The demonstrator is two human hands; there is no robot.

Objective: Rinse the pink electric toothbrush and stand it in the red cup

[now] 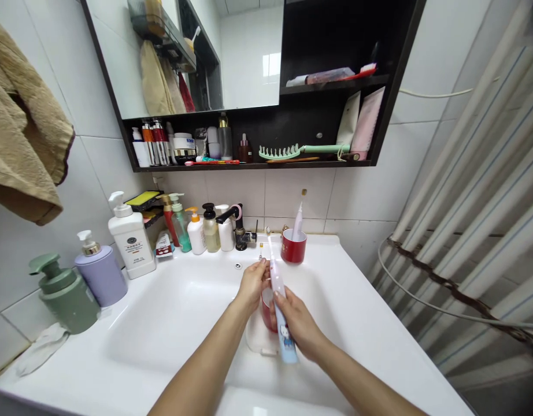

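An electric toothbrush [276,276], white at the top and pale blue with a cartoon cat at the base, is held upright over the sink by my right hand [299,323]. Its fingers and thumb wrap the lower handle. My left hand [252,284] is beside the brush's upper part with its fingertips pinched together; what they hold is hard to make out. Just above those fingers a small yellow-tipped piece [261,249] shows. Behind the toothbrush, partly hidden by both hands, a red cup [269,315] sits in the white sink [175,323].
Another red cup [293,248] holding a toothbrush stands on the back rim, right of the black faucet [239,228]. Several pump bottles [197,231] line the back left. Overhead hangs a dark mirror cabinet [266,164] with toiletries. A folded striped curtain [474,242] is at right.
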